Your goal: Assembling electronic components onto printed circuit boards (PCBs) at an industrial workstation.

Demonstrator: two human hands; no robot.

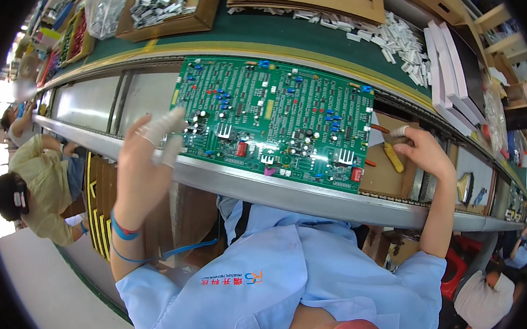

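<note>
A large green circuit board (271, 125), crowded with small parts, lies across the metal rails in front of me. My left hand (148, 156) is at its left edge, fingers spread, with white finger cots on some fingertips; whether they touch the board is unclear. To the right of the board is my right hand (424, 148), thumb and forefinger apart, a pale cot on one finger. Close to those fingertips lies a yellow-handled tool (393, 158). Orange handle ends (379, 128) poke out beside the board's right edge, the rest of that tool hidden.
A metal front rail (240, 177) runs between me and the board. Beyond the board, a green work surface (225, 31) carries a cardboard box (167, 22) of small metal parts and a heap of white pieces (404, 47). A blue wrist cord (190, 248) hangs from my left wrist. Other people (32, 184) work at the left.
</note>
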